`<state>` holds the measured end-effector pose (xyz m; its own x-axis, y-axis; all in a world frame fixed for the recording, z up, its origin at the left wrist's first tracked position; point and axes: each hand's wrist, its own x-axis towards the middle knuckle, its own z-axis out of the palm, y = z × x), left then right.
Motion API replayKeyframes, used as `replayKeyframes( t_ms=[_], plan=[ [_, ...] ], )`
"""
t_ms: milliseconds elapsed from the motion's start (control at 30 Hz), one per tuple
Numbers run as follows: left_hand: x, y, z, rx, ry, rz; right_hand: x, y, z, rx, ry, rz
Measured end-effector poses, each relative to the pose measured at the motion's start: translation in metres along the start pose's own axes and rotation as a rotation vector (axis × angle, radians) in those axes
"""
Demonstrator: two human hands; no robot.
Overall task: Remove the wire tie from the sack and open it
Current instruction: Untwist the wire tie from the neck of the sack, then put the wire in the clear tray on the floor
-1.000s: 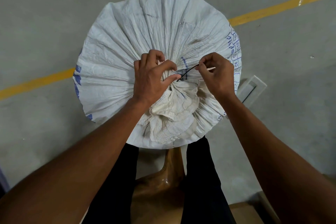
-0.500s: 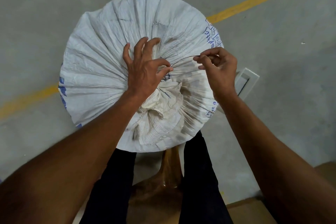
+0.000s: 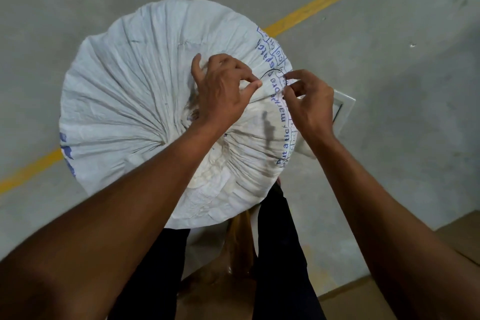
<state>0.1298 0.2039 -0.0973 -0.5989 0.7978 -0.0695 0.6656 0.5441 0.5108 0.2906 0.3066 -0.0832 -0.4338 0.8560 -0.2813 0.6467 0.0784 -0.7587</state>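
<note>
1. On the grey floor [image 3: 389, 86] in front of you stands the white sack [image 3: 124, 101], its top gathered in pleats.
2. Your left hand [image 3: 220, 96] pinches a fold of sack cloth between thumb and forefinger.
3. Your right hand [image 3: 311, 104] grips one end of the thin dark wire tie [image 3: 271, 71] in closed fingertips.
4. The wire arcs between your two hands, just above the blue print.

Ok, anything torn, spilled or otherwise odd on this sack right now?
Nothing stands out. The white sack is creased and gathered but shows no tear or spill. The thin dark wire tie arcs between the left hand and the right hand, as expected mid-removal.
</note>
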Motion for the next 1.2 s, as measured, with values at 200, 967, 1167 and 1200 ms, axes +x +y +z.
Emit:
replayKeyframes(
  t_ms=[200,967,1167,1200],
  plan=[
    [0.008,0.045,0.035,-0.006,-0.183,0.138,0.011,0.031,-0.037,-0.093,0.118,0.087],
    [0.031,0.132,0.43,0.06,-0.573,0.199,0.069,0.419,-0.055,-0.281,0.083,0.463],
    [0.026,0.095,0.52,0.074,-0.563,0.161,0.088,0.499,0.006,-0.248,0.186,0.5],
    [0.024,0.09,0.529,0.08,-0.555,0.154,0.089,0.507,0.013,-0.283,0.193,0.496]
  ],
)
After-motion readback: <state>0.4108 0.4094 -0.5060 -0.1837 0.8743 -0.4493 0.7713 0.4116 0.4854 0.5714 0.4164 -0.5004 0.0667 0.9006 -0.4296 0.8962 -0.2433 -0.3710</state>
